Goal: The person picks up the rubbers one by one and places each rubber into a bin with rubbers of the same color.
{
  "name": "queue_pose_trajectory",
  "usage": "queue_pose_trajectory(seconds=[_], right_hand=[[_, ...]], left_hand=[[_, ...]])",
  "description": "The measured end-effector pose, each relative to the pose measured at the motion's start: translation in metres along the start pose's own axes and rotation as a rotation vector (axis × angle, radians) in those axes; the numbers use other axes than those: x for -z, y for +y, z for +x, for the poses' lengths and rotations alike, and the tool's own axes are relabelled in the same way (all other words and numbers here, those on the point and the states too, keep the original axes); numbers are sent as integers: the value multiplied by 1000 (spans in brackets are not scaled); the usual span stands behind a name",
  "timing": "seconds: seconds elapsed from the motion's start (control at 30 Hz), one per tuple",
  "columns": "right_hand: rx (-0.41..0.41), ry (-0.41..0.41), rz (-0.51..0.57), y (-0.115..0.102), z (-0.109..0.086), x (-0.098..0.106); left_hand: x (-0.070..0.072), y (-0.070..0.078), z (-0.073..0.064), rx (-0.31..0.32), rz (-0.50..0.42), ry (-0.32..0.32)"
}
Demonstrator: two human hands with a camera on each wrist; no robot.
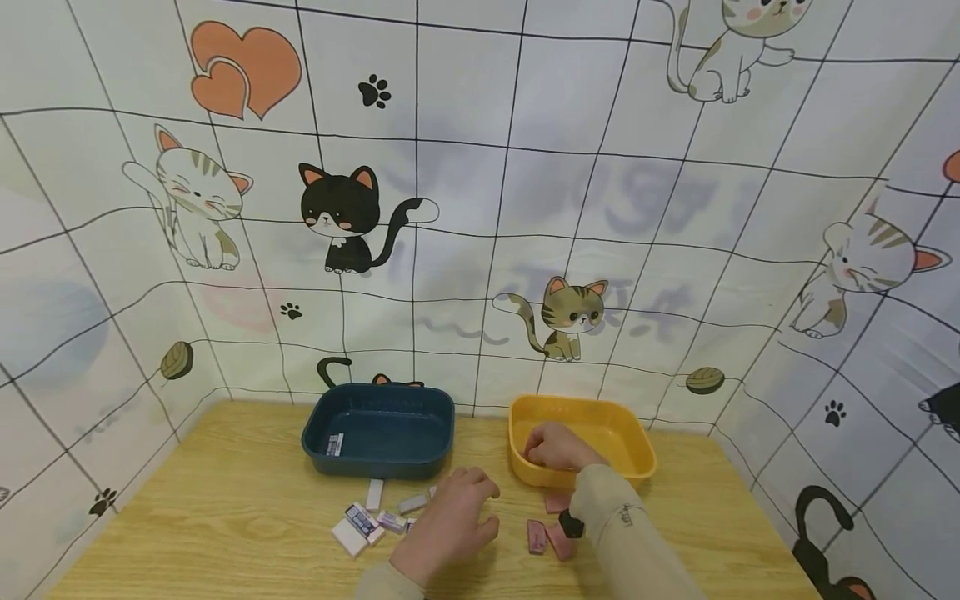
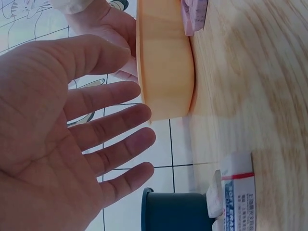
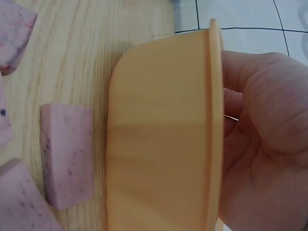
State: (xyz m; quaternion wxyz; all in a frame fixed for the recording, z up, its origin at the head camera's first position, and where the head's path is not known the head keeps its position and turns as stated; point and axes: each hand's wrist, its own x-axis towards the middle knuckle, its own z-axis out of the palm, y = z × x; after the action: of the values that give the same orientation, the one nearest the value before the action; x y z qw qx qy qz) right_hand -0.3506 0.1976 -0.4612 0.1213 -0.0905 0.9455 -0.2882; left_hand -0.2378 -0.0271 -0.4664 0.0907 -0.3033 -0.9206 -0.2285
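My right hand (image 1: 561, 447) reaches over the near rim into the yellow tub (image 1: 630, 417), fingers bent down inside it. The tub wall covers its fingertips in the right wrist view, and I cannot tell whether they hold anything. My left hand (image 1: 453, 521) hovers over the table with fingers spread and nothing in the palm, as the left wrist view shows. Beside it lie several white erasers (image 1: 348, 536), some in printed sleeves such as this eraser (image 2: 239, 183). Pink speckled blocks (image 3: 67, 156) lie in front of the yellow tub, under the right forearm.
A dark blue tub (image 1: 378, 462) stands at the back left, with a printed white piece (image 1: 334, 444) inside at its left end. The wooden table (image 1: 225, 500) backs onto a cat-patterned sheet (image 1: 457, 208), which also covers both sides.
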Motion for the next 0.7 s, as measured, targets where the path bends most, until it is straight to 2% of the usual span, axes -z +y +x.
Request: queue_pose_trajectory(seconds=[0.13, 0.37, 0.47, 0.7], right_hand=[[-20, 16, 22, 0, -6, 4], [88, 103, -32, -6, -26, 16], [122, 138, -8, -11, -34, 19], [282, 322, 8, -27, -56, 13]], left_hand=[[3, 0, -2, 7, 5, 0], [9, -6, -8, 33, 13, 27], [12, -9, -12, 48, 16, 37], [18, -20, -20, 60, 32, 75]])
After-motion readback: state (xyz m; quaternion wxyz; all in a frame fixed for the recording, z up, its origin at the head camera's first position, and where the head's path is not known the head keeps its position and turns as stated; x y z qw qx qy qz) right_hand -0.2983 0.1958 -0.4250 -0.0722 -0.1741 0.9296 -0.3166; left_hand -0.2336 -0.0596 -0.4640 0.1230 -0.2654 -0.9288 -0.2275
